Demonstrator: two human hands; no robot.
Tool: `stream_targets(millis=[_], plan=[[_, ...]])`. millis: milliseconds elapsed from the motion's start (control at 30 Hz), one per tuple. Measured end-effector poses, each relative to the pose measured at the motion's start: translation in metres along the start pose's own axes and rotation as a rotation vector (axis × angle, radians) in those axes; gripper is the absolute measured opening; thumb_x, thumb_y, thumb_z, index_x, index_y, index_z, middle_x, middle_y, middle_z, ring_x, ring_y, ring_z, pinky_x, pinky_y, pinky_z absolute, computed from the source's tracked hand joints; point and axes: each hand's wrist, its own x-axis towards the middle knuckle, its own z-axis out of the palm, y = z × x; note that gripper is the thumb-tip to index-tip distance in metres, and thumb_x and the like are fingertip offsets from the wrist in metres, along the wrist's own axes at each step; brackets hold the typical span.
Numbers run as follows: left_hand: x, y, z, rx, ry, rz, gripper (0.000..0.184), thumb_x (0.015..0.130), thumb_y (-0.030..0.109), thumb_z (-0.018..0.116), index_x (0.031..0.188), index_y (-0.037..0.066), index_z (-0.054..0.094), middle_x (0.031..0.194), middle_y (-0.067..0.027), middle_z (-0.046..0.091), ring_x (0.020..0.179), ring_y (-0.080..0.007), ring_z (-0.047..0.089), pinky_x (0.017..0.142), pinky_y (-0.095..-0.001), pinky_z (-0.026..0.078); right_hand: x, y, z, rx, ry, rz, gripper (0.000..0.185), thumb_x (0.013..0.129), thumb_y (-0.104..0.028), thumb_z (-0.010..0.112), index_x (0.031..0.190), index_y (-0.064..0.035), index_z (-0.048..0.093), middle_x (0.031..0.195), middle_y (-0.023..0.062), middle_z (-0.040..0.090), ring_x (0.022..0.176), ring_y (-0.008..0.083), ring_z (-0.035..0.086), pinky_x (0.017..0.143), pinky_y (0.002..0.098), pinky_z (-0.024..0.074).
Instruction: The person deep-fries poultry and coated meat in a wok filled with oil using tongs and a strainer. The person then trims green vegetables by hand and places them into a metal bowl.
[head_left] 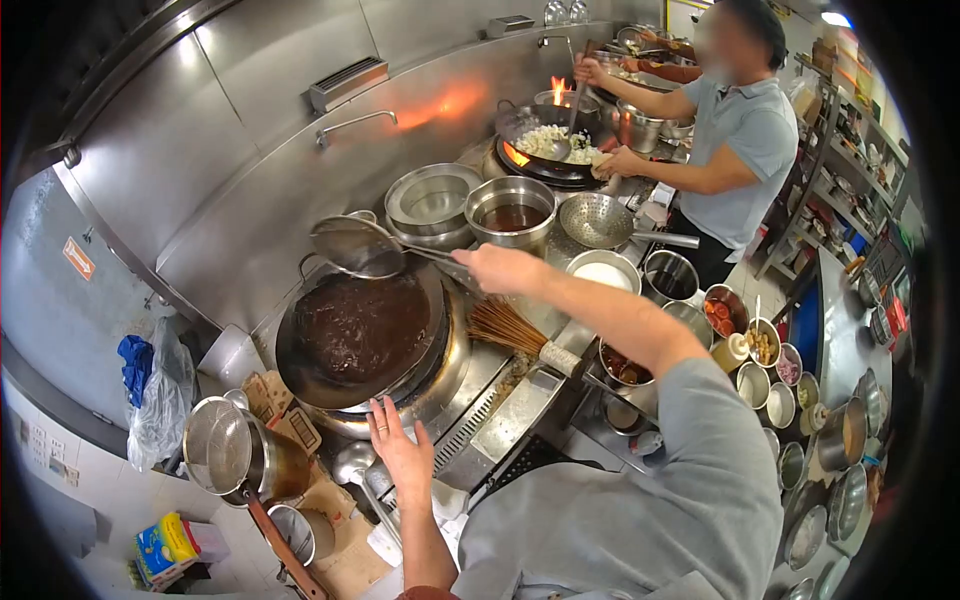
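A wok of dark, bubbling liquid sits on the burner in front of me. My right hand is closed round the handle of a round mesh strainer, which is over the wok's far edge. Near the wok's front rim, my left hand has its fingers spread and holds nothing. A metal ladle lies just to the left of that hand. To the right of the wok is a bamboo brush.
Metal pots and a perforated ladle stand behind and to the right. At the back right a co-worker stirs a wok of white food near flames. A strainer pot is at left, seasoning bowls at right.
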Motion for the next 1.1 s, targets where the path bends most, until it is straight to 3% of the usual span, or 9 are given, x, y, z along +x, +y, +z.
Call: stream_targets(millis=[67, 200, 367, 533, 600, 700, 767, 933, 1100], plan=[[-0.002, 0.005, -0.001, -0.003, -0.012, 0.005, 0.063, 0.083, 0.012, 0.061, 0.140, 0.000, 0.036, 0.147, -0.0256, 0.029, 0.134, -0.0450, 0.028, 0.110, -0.0497, 0.026, 0.005, 0.023, -0.003, -0.074, -0.022, -0.008, 0.043, 0.075, -0.001, 0.055, 0.117, 0.0016, 0.053, 0.087, 0.0256, 0.066, 0.083, 0.0409, 0.065, 0.072, 0.0468, 0.0527], [-0.005, 0.012, -0.008, -0.016, -0.016, -0.009, 0.063, 0.083, 0.012, 0.061, 0.140, 0.000, 0.037, 0.148, -0.0255, 0.025, 0.134, -0.0447, 0.028, 0.110, -0.0497, 0.026, -0.002, 0.047, -0.008, -0.074, -0.110, -0.082, 0.045, 0.081, -0.007, 0.056, 0.125, 0.0006, 0.052, 0.090, 0.0243, 0.067, 0.081, 0.0407, 0.066, 0.069, 0.0428, 0.0525], [-0.013, 0.020, -0.009, -0.085, -0.037, -0.021, 0.063, 0.082, 0.010, 0.062, 0.139, -0.001, 0.037, 0.149, -0.0280, 0.020, 0.134, -0.0456, 0.027, 0.109, -0.0487, 0.027, -0.024, 0.025, -0.024, 0.318, -0.475, 0.207, 0.050, 0.084, -0.006, 0.054, 0.134, -0.0073, 0.048, 0.082, 0.0071, 0.065, 0.053, 0.0131, 0.053, 0.040, 0.0272, 0.0402], [-0.018, 0.043, -0.013, -0.200, -0.109, 0.010, 0.058, 0.083, 0.010, 0.063, 0.135, -0.002, 0.040, 0.147, -0.0298, 0.021, 0.132, -0.0468, 0.029, 0.108, -0.0485, 0.030, -0.038, 0.018, 0.008, 0.672, -0.654, 0.239, 0.042, 0.086, -0.006, 0.053, 0.128, -0.0129, 0.053, 0.070, 0.0010, 0.055, 0.047, 0.0089, 0.048, 0.036, 0.0239, 0.0341], [-0.016, 0.046, -0.009, -0.212, -0.071, 0.055, 0.057, 0.082, 0.011, 0.064, 0.133, -0.003, 0.042, 0.140, -0.0304, 0.034, 0.127, -0.0477, 0.036, 0.105, -0.0485, 0.034, -0.043, 0.013, 0.024, 0.705, -0.631, 0.222, 0.038, 0.088, -0.008, 0.053, 0.125, -0.0131, 0.054, 0.068, -0.0002, 0.052, 0.048, 0.0068, 0.046, 0.035, 0.0227, 0.0312], [-0.010, 0.047, 0.001, -0.397, -0.218, 0.053, 0.051, 0.086, 0.012, 0.063, 0.130, -0.004, 0.045, 0.131, -0.0262, 0.048, 0.122, -0.0404, 0.047, 0.103, -0.0450, 0.038, -0.050, 0.001, 0.042, 0.852, -0.629, 0.222, 0.037, 0.089, -0.010, 0.053, 0.125, -0.0130, 0.054, 0.070, -0.0002, 0.053, 0.048, 0.0073, 0.045, 0.036, 0.0231, 0.0323], [-0.007, 0.045, 0.019, -0.912, -0.430, -0.224, 0.043, 0.091, 0.016, 0.060, 0.126, -0.005, 0.047, 0.124, -0.0189, 0.057, 0.116, -0.0298, 0.055, 0.100, -0.0399, 0.042, -0.054, -0.010, 0.054, 0.816, -0.554, 0.148, 0.036, 0.090, -0.011, 0.053, 0.126, -0.0120, 0.053, 0.071, 0.0000, 0.052, 0.048, 0.0071, 0.044, 0.038, 0.0228, 0.0329], [0.022, 0.062, 0.038, -1.471, -0.501, -0.607, 0.036, 0.099, 0.027, 0.047, 0.120, -0.003, 0.051, 0.119, -0.0145, 0.057, 0.111, -0.0254, 0.057, 0.098, -0.0401, 0.045, -0.064, -0.047, 0.099, 1.266, -0.507, 0.247, 0.054, 0.089, -0.006, 0.049, 0.141, -0.0069, 0.033, 0.072, 0.0012, 0.050, 0.047, 0.0082, 0.042, 0.037, 0.0240, 0.0304], [0.046, 0.048, 0.035, -1.839, -0.496, -0.712, 0.025, 0.100, 0.024, 0.042, 0.100, 0.003, 0.056, 0.080, -0.0071, 0.060, 0.075, -0.0211, 0.061, 0.068, -0.0391, 0.052, -0.056, -0.094, 0.124, 1.489, -0.308, 0.178, 0.069, 0.085, 0.005, 0.035, 0.149, -0.0103, 0.014, 0.062, 0.0050, 0.045, 0.041, 0.0104, 0.036, 0.035, 0.0270, 0.0297]])
